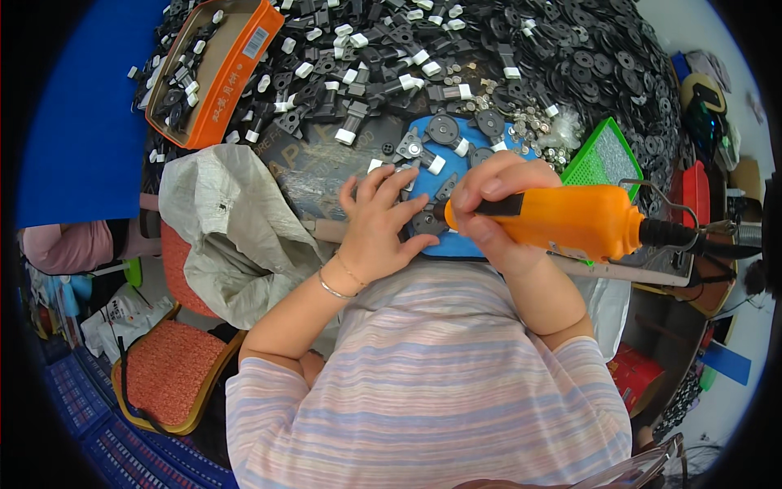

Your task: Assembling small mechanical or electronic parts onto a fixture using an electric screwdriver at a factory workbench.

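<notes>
our right hand (505, 244) is wrapped firmly around an orange electric screwdriver (582, 220), its thumb below the body and its fingers over the top, and we hold the tool nearly level so that its dark nose points left. the nose is right at a black round part (425, 220) near the left edge of a blue mat (460, 244), though we cannot make out whether the bit touches it. our left hand (379, 216) lies palm down with its fingers spread, the thumb and index finger on either side of that same part; we cannot tell whether they pinch it or only rest there. farther up the mat, beyond our hands, we have a few more assemblies, among them a black disc unit (442, 128) with a white end. a black cord (672, 235) leaves the back of the tool toward the right. around the mat, our dark counter (314, 175) carries a loose heap of black parts with white ends (353, 122), a deep pile of black discs (603, 69) at the upper right and small metal pieces (529, 126) between. a green mesh basket (582, 171) sits tilted just beyond the tool, and an orange box (236, 81) with parts in it stands at the upper left. a whitish woven sack (220, 196) drapes at the counter's near edge, left of our left forearm.
</notes>
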Action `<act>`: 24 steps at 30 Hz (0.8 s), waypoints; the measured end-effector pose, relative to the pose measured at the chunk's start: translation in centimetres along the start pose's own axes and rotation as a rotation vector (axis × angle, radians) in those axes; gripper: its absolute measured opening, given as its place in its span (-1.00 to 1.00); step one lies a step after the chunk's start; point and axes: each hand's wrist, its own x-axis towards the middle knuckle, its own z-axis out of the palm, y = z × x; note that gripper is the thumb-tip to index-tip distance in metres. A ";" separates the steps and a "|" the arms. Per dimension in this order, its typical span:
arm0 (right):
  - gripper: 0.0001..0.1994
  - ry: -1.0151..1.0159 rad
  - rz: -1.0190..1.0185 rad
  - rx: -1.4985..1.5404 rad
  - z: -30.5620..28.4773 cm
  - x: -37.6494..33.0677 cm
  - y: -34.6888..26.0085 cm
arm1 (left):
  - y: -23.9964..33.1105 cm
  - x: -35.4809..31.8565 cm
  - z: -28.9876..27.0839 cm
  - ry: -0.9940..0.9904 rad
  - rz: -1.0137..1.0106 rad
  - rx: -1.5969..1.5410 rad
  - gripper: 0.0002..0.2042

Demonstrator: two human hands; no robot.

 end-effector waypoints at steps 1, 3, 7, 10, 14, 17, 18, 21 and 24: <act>-0.71 -0.009 -0.004 -0.005 0.0 0.0 0.1 | -0.1 0.0 -0.1 -0.002 0.002 0.001 -0.54; -0.71 -0.008 -0.003 -0.008 0.0 0.1 0.0 | -0.2 -0.2 0.0 -0.011 0.013 0.002 -0.54; -0.71 0.013 0.000 0.000 0.1 0.0 0.1 | -0.1 -0.2 -0.1 -0.057 0.014 0.002 -0.54; -0.70 0.006 -0.011 -0.004 0.0 0.0 0.1 | -0.1 -0.1 0.1 -0.013 0.017 0.003 -0.55; -0.70 0.027 -0.014 0.041 -0.2 0.0 -0.1 | 0.2 0.0 0.6 0.025 0.005 -0.008 -0.56; -0.71 0.020 -0.003 0.086 -0.3 0.1 -0.5 | 0.5 0.0 0.7 0.030 0.001 -0.010 -0.57; -0.71 0.030 -0.005 0.101 -0.3 0.0 -0.5 | 0.5 0.0 0.7 0.021 -0.001 -0.011 -0.57; -0.71 0.041 -0.015 0.121 -0.5 -0.1 -0.5 | 0.5 0.0 0.0 0.011 -0.010 -0.013 -0.56; -0.71 0.040 -0.031 0.120 -0.5 -0.2 -0.5 | 0.3 -0.1 -0.2 0.003 -0.007 -0.015 -0.56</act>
